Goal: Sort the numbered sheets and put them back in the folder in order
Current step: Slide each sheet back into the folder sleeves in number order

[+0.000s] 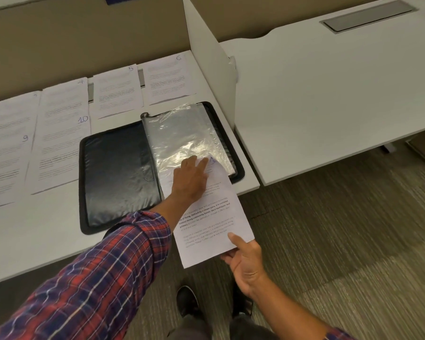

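On the white desk (47,231) near its right edge, a black zip-round folder (118,175) lies open, and its right half carries a stack of clear, glossy plastic sleeves (182,133). A white printed sheet (211,217) runs slantwise from the lower end of those sleeves out past the desk edge and over the carpet. The left hand (190,179), reaching out of a red and blue checked sleeve (103,273), lies flat with straight fingers on the sheet's upper end. The right hand (245,262) pinches the sheet's lower corner, thumb on top and fingers underneath.

Beyond and to the left of the folder, more printed sheets lie flat in rows: sheet 6 (168,79), sheet 5 (118,92), sheet 4 (64,99), sheet 10 (59,155) and sheet 9 (5,155). A white upright divider panel (214,69) stands just right of the folder, and a neighbouring white desk (329,94) with a grey cable hatch (368,15) lies behind it. Dark shoes (187,300) show on the striped carpet (341,229).

The left hand covers the sheet's top edge, so whether it has entered a sleeve cannot be told. A blue handwritten mark beside the fingers is unreadable. The leftmost sheets are cut off by the frame, and their numbers are too faint to read.
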`<state>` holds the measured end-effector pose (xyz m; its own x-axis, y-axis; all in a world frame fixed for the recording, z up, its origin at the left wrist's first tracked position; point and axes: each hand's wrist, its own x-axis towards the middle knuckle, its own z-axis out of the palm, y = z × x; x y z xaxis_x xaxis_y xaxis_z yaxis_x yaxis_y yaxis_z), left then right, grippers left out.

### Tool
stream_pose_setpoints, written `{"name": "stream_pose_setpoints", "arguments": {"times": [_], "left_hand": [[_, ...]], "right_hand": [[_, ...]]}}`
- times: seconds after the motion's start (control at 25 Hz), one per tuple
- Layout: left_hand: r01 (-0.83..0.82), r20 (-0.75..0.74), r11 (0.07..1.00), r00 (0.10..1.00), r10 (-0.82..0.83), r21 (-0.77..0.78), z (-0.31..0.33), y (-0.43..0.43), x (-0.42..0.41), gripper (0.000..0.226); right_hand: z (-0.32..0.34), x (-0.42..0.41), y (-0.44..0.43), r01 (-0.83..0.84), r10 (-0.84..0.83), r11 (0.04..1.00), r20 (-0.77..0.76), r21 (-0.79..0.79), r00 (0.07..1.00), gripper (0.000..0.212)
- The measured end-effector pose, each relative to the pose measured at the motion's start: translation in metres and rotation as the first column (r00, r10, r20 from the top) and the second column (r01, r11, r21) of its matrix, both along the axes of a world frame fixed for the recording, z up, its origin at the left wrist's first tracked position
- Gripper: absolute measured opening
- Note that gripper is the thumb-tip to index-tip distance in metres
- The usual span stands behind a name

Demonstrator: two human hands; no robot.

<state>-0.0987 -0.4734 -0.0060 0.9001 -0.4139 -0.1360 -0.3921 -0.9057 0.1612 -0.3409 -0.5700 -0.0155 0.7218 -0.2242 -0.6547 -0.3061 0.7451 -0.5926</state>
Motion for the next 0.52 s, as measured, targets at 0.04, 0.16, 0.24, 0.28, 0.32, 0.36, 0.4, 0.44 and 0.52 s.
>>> {"name": "stream_pose_setpoints", "arguments": {"times": [0.04,0.16,0.24,0.28,0.32,0.36,0.4,0.44,0.52], "left_hand": [[-0.014,0.027,0.999,1.000,0.015,-0.038,0.000,-0.001,0.001,0.045],[-0.009,0.123,0.987,0.992,0.028,-0.158,0.003,-0.005,0.002,0.023],[-0.003,0.158,0.971,0.987,0.042,-0.238,0.006,-0.005,0.003,0.025],[0.002,0.166,0.968,0.985,0.041,-0.250,0.008,-0.004,0.003,0.027],[0.014,0.175,0.969,0.984,0.030,-0.246,0.011,-0.003,0.003,0.028],[0.031,0.185,0.972,0.983,0.014,-0.234,0.012,-0.001,0.003,0.028],[0.046,0.194,0.975,0.981,-0.003,-0.219,0.013,0.001,0.002,0.027],[0.057,0.198,0.977,0.980,-0.015,-0.207,0.014,0.003,0.001,0.026],[0.057,0.189,0.980,0.982,-0.021,-0.190,0.017,0.005,-0.001,0.029]], "right_hand": [[0.003,0.001,0.005,-0.001,-0.001,0.999,-0.031,-0.041,1.000,0.036],[0.013,0.011,0.012,-0.046,0.026,0.979,-0.100,-0.199,0.995,0.020],[0.020,0.018,0.011,-0.056,0.037,0.974,-0.089,-0.221,0.995,0.019],[0.024,0.022,0.011,-0.039,0.022,0.979,-0.087,-0.202,0.996,0.019],[0.028,0.026,0.011,-0.025,0.009,0.983,-0.089,-0.181,0.996,0.019],[0.030,0.031,0.011,-0.017,0.002,0.986,-0.091,-0.166,0.996,0.019],[0.032,0.036,0.013,-0.016,0.003,0.988,-0.090,-0.152,0.996,0.019],[0.034,0.042,0.014,-0.011,-0.001,0.991,-0.088,-0.133,0.996,0.020],[0.037,0.054,0.015,0.012,-0.019,0.997,-0.083,-0.081,0.996,0.022]]}}
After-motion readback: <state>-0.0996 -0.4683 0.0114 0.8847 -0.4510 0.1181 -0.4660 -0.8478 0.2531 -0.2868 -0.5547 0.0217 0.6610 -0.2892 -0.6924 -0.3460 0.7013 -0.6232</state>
